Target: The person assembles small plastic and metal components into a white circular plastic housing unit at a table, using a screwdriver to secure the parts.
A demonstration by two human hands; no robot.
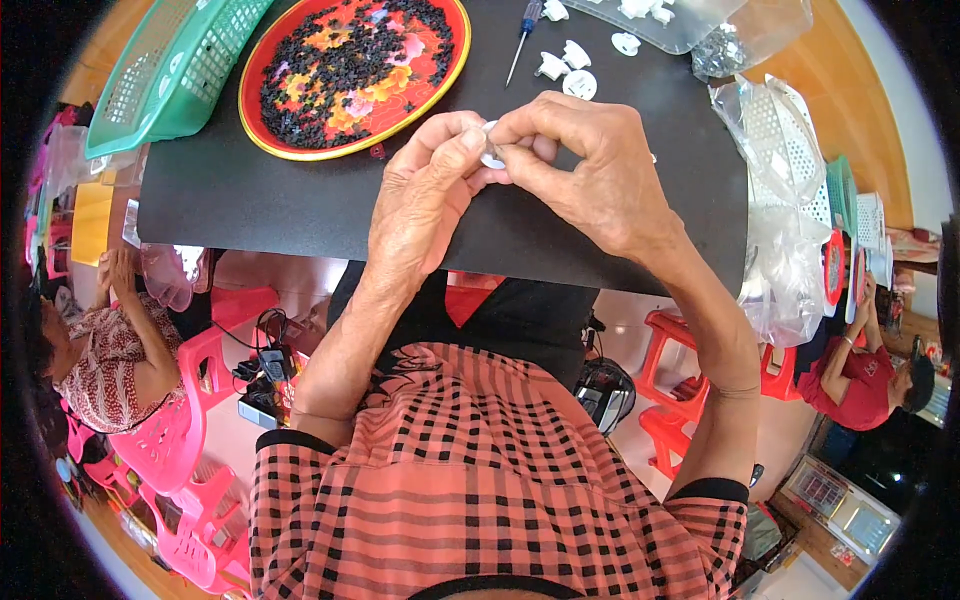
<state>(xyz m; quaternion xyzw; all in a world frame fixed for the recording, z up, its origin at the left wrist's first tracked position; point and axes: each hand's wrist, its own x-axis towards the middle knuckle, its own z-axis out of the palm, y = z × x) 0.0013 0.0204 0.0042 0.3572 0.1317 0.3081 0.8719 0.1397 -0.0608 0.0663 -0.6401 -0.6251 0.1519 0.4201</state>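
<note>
My left hand (pixel 428 185) and my right hand (pixel 592 172) meet above the near part of a black table (pixel 280 210). Between their fingertips is a small white plastic piece (pixel 491 150), mostly covered by the fingers. Both hands are closed in a pinch on it. Beyond them, to the left, a round red tray with a yellow rim (pixel 459 42) carries a scatter of tiny black parts (pixel 300 118). A screwdriver (pixel 527 28) with a dark blue handle lies past my right hand, beside several white plastic parts (pixel 578 84).
A green plastic basket (pixel 165 100) stands at the far left. Toward the right edge are a white perforated basket (pixel 800 130) and clear plastic bags (pixel 785 270). One person (pixel 125 340) sits at the left, another (pixel 860 375) at the right. Red stools (pixel 670 365) stand on the floor.
</note>
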